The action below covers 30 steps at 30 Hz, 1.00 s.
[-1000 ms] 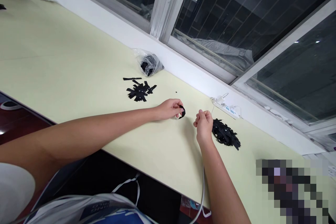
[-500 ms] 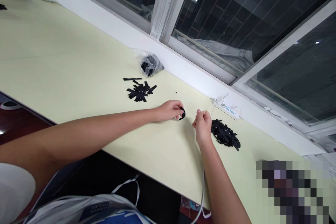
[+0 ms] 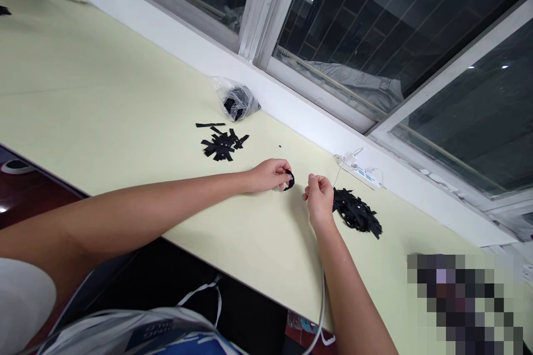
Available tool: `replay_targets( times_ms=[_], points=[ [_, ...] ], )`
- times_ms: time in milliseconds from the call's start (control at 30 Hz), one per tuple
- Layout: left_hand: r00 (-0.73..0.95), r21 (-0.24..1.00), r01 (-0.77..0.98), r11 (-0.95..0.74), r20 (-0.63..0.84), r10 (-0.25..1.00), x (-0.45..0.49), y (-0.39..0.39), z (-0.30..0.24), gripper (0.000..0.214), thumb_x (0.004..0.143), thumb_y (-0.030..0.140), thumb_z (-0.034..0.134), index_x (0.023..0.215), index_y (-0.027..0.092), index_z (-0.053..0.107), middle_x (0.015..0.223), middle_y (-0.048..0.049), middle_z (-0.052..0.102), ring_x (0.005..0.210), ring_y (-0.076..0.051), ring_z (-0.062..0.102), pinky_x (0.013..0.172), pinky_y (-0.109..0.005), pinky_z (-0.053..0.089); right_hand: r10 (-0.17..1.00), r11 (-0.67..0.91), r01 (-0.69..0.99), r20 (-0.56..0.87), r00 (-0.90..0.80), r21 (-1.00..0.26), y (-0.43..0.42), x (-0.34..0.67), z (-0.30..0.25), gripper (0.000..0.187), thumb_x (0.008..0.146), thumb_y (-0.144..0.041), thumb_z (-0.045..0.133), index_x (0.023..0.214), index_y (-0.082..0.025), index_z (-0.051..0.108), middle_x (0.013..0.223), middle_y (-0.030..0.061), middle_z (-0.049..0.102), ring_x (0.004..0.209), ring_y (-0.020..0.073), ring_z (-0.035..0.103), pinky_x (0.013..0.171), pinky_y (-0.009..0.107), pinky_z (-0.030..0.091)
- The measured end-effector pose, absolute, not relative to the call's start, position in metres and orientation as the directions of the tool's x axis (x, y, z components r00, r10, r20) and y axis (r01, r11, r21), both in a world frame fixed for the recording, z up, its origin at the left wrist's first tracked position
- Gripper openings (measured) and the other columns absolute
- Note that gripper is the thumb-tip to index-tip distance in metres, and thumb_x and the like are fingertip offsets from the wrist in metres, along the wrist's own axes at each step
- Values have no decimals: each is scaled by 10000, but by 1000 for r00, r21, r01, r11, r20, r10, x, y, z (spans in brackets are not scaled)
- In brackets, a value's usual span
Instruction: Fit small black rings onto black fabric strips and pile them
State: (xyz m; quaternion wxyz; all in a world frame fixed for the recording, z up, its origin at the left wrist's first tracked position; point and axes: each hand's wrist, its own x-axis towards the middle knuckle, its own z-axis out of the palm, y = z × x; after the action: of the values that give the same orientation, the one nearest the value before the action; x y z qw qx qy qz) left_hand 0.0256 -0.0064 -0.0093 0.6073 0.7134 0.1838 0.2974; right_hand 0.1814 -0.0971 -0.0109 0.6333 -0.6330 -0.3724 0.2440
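Observation:
My left hand point(image 3: 272, 174) is closed on a black fabric strip point(image 3: 290, 180), which curves in a loop past the fingertips, just above the table. To its right, my right hand point(image 3: 320, 197) is held up in a pinch. Whatever lies between those fingers, if anything, is too small to make out. Right behind that hand lies a heap of black strips point(image 3: 358, 213). A smaller, spread-out pile of black strips point(image 3: 220, 147) with small pale marks rests beyond my left forearm.
A clear plastic bag point(image 3: 239, 102) of black pieces stands against the wall. A white power strip point(image 3: 362, 172) with cables lies along the table's back edge. One white cable point(image 3: 322, 299) runs beside my right forearm. A pixelated dark shape point(image 3: 462, 299) covers the table's right end.
My right hand has shifted slightly left, toward my left hand. My left hand and the black strip in it look the same.

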Motion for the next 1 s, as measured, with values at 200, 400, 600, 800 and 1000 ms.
replay_targets(
  times_ms=[200,400,600,800,1000],
  points=[
    [758,977,-104,-184,198,621,26,-6,-10,100,871,249,595,888,157,562,745,-23,655,669,-123,631,698,-284,502,796,81,121,138,590,-989,-96,180,-12,318,756,-460,673,809,-252,438,538,-107,404,440,91,357,424,233,354],
    [756,975,-98,-200,204,622,26,-5,-11,108,872,259,602,897,159,570,742,-26,661,671,-128,636,700,-285,510,799,107,4,89,595,-994,-99,177,-3,194,688,-306,578,742,-238,404,571,-99,387,460,78,373,416,212,340],
    [751,978,-99,-181,193,631,27,-6,-11,99,869,248,599,882,158,561,734,-26,658,659,-128,635,679,-284,516,797,112,-30,72,600,-993,-100,175,2,195,622,-259,528,715,-241,358,538,-109,345,444,78,349,406,210,331],
    [754,979,-101,-178,192,628,26,-7,-9,102,869,249,599,880,157,557,750,-30,664,660,-127,640,684,-287,519,798,116,-24,78,598,-993,-100,175,1,238,612,-250,527,778,-253,356,538,-125,341,431,76,325,406,207,325],
    [759,980,-98,-170,185,625,27,-6,-11,112,869,259,603,884,158,558,765,-34,667,673,-129,642,675,-281,516,834,110,-34,73,546,-993,-100,175,-2,244,666,-326,551,782,-254,349,563,-118,366,439,77,352,411,213,327]
  ],
)
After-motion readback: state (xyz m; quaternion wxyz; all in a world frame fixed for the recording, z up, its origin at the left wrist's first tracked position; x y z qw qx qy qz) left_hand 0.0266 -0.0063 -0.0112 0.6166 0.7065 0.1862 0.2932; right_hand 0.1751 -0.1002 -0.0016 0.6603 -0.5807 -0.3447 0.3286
